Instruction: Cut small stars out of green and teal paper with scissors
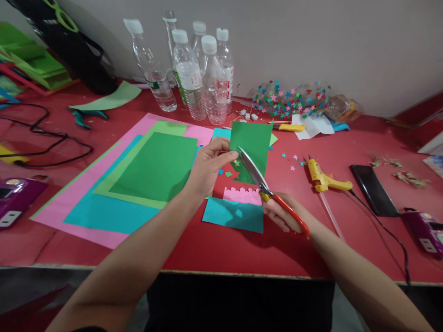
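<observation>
Red table (221, 258) seen from above; person's L hand (205, 163) pinches left edge of a sm. green card (254, 138) btwn thumb & fingers, holding it up near table's middle; R hand (283, 216) has fingers wrapped round handles of scissors (254, 171), blades nearly together, pointing up-left across card's face; can't tell if they're biting paper; below card, pink strip (240, 197) w/ notched edge, next to blue piece (221, 215); to left, stacked coloured sheets (155, 168); to right, yellow glue gun (320, 177) & blk. phone (374, 190); at back, clear bottles (214, 92) w/ white caps.
</observation>
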Tool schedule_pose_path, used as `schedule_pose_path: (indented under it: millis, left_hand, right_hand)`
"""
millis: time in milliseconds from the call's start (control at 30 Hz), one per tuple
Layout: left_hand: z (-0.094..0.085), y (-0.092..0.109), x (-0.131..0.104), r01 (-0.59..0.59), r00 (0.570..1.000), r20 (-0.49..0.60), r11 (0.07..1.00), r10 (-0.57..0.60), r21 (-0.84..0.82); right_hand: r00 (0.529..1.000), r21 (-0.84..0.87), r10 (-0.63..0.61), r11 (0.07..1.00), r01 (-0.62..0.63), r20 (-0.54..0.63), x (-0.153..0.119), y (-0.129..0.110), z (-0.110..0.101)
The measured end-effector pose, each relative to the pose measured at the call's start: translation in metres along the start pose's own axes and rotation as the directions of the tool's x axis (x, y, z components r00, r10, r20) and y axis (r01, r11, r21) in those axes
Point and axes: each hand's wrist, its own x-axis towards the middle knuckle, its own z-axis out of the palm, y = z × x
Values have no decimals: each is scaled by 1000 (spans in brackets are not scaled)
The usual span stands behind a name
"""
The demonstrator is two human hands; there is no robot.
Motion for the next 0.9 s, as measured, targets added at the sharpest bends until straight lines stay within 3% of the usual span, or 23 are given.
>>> schedule_pose_path:
  millis: [333,567,900]
  left_hand:
    - [2,1,-2,85,996,3,994,-85,-61]
    - [4,-2,-3,149,989,20,986,-148,-78]
    - [4,-3,-3,163,986,43,979,-159,-118]
  right_hand:
    - [987,-109,136,983,-145,-92,-1,-15,4]
    - [999,15,12,1000,-11,-53,2,-1,8]
    - [994,-120,35,992,-47,-105,1,-11,6]
